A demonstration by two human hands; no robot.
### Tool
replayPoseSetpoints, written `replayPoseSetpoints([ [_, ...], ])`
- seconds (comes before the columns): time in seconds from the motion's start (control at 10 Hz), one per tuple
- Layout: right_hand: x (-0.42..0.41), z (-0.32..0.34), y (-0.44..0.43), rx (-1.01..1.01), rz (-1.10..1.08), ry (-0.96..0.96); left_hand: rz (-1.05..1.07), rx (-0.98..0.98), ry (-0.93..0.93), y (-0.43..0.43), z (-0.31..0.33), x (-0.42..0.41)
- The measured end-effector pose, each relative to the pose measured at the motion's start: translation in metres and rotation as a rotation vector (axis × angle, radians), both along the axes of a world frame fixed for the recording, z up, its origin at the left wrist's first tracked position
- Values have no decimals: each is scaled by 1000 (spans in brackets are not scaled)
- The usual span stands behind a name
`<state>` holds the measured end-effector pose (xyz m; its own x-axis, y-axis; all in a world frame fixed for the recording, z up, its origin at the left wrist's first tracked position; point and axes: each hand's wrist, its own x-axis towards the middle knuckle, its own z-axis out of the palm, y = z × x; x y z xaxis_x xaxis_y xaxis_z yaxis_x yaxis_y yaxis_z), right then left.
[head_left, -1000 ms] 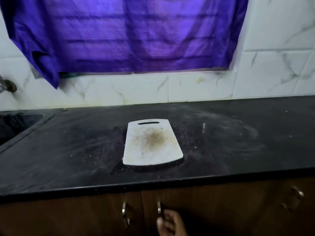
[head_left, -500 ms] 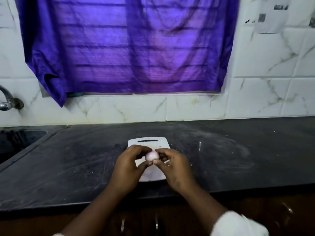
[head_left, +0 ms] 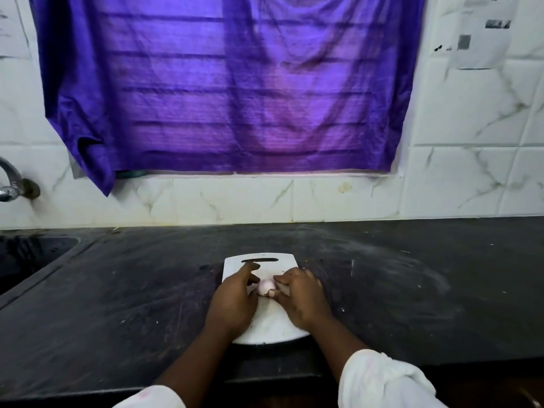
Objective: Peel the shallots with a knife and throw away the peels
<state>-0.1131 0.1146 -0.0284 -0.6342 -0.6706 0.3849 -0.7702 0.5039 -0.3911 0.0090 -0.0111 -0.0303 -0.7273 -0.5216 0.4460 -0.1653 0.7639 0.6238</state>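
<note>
a tap (head_left: 11,184) juts from the tiled wall at far left, above a dark sink (head_left: 32,254) set in the black counter (head_left: 117,304). a purple cloth (head_left: 223,89) hangs over the window. on the white cutting board (head_left: 270,322), the left hand (head_left: 235,301) and right hand (head_left: 303,298) pinch one pale shallot (head_left: 265,287) between their fingertips, each grip closed on it just above the board. white sleeves (head_left: 379,381) cover the forearms.
</note>
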Motion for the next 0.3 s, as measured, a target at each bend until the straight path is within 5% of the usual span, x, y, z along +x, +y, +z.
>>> replayPoseSetpoints([
  [0.3, -4, -3, -1, -239, -21, -66, 79, 42, 61, -7, -6, -5],
])
